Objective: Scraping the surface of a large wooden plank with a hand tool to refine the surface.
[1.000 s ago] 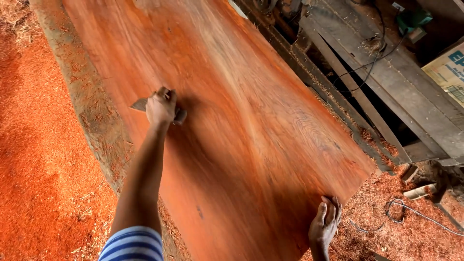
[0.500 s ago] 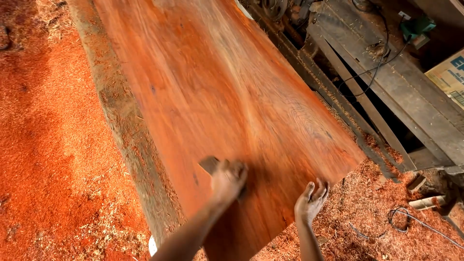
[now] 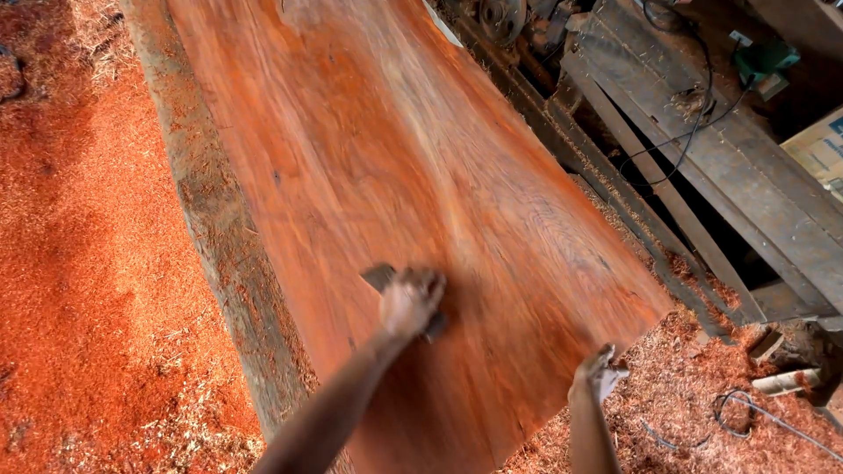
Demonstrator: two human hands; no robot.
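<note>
A large reddish-orange wood slab [image 3: 395, 175] with a rough bark edge on its left side fills the middle of the view. My left hand [image 3: 409, 301] presses a small grey flat pad [image 3: 380, 276], likely a sanding piece, onto the slab's surface near its lower end. My right hand [image 3: 600, 371] grips the slab's lower right edge, fingers curled over it. Motion blur softens both hands.
Red sawdust [image 3: 79, 290] covers the floor to the left and at lower right. Grey wooden beams and rails [image 3: 702, 167] run along the right with a black cable. A green power tool [image 3: 762, 63] and a cardboard box [image 3: 821, 149] sit at upper right.
My left hand with the pad slid from far up the slab down toward me, then slightly back up. My right hand stayed on the slab's lower right edge.
</note>
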